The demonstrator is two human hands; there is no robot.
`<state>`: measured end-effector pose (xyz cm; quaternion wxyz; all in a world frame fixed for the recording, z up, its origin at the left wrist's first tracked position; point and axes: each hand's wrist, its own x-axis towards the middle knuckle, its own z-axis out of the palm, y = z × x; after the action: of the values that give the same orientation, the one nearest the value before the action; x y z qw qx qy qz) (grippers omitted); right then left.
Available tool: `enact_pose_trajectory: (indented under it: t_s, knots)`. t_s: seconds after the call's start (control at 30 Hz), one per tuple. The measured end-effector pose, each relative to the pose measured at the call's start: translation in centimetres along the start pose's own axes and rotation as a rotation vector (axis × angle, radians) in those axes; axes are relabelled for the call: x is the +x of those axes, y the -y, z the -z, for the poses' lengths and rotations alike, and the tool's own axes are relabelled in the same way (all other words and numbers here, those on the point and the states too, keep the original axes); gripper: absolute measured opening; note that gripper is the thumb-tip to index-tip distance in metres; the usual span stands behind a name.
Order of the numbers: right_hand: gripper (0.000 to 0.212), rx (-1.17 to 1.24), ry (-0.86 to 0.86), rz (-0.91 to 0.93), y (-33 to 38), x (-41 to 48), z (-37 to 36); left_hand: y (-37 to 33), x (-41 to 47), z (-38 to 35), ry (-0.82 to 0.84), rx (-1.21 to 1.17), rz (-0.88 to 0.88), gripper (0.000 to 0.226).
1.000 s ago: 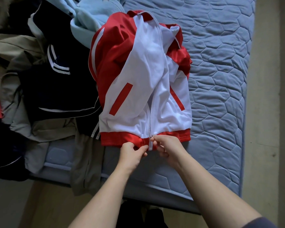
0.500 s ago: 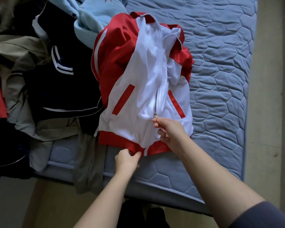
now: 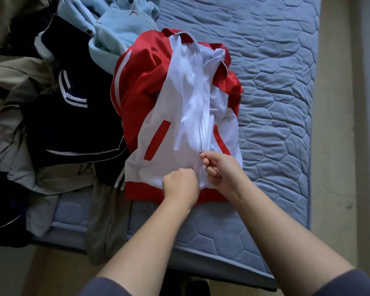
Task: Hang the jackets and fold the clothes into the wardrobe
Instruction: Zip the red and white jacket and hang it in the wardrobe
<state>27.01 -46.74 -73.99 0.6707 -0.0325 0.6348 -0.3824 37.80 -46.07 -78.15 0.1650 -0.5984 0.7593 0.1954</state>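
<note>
From the head camera, a red-and-white track jacket (image 3: pixel 179 116) lies front-up on a blue quilted mattress (image 3: pixel 276 103), with its red hem band (image 3: pixel 143 191) at the mattress edge nearest the person and its collar at the far end. The white front panels meet along a white zip running down the middle of the jacket. Red pocket slashes sit on either side of the zip, and the red sleeves are bunched at the jacket's far end.

The right hand (image 3: pixel 220 171) is over the lower part of the jacket, just right of the zip. Its thumb and forefinger pinch the zipper pull (image 3: pixel 201 151), and its other fingers are curled in. The pull sits low on the zip, a little above the hem band. The left hand (image 3: pixel 179 184) is just left of the zip, right above the hem band. Its fingers are curled down into the white fabric, gripping the jacket there. The two hands are close together, with the zip line between them.

Left of the jacket lies a heap of clothes. A navy garment with white stripes (image 3: pixel 73 129) touches the jacket's left side, and a beige garment (image 3: pixel 15 69) lies farther left. A light blue fleece (image 3: pixel 120 28) lies at the jacket's far-left corner, touching the red shoulder. Right of the jacket the mattress is bare quilting, and a pale floor (image 3: pixel 333 146) lies beyond it.
</note>
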Motion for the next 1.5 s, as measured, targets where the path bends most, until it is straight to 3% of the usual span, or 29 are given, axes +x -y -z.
enact_pose_trajectory:
  t_s: [0.13,0.47,0.53,0.63,0.7,0.77,1.1,1.2,1.3,1.37,1.5]
  knots:
    - [0.017,0.044,0.011,0.039,1.9,0.3,-0.8,1.3,-1.1,-1.4,0.169,0.058,-0.043,0.013]
    - [0.018,0.019,0.027,0.148,4.7,0.8,-1.5,4.1,-4.6,-5.3,0.475,0.252,-0.09,0.027]
    - [0.019,0.026,0.033,0.174,5.1,0.7,-1.4,3.0,-4.0,-3.6,0.398,0.175,-0.037,0.028]
    - [0.02,0.05,0.046,0.198,5.7,0.5,-1.2,1.5,-1.9,0.4,0.072,-0.04,0.044,0.051]
    - [0.02,0.038,0.044,0.196,5.7,0.4,-1.2,0.7,-0.4,2.6,-0.112,-0.162,0.008,0.045]
    - [0.021,0.045,0.035,0.196,5.7,0.2,-1.2,0.1,0.6,3.8,-0.151,-0.198,-0.046,0.034]
    - [0.02,0.046,-0.026,0.174,5.5,0.2,-0.9,1.9,-2.4,-0.7,0.294,0.113,-0.051,0.016]
    - [0.019,0.005,-0.018,0.165,5.2,0.5,-0.5,2.1,-2.4,0.0,0.437,0.163,-0.061,0.025]
    - [0.019,-0.102,-0.071,0.114,5.4,1.2,0.6,2.7,0.3,4.4,0.503,-0.005,-0.091,0.044]
    - [0.02,-0.188,-0.13,0.077,6.0,2.0,1.6,3.0,3.6,9.1,0.363,-0.08,-0.106,0.043]
    - [0.026,-0.312,-0.221,0.046,6.9,4.0,3.2,1.8,9.3,15.3,-0.326,0.03,-0.258,0.02]
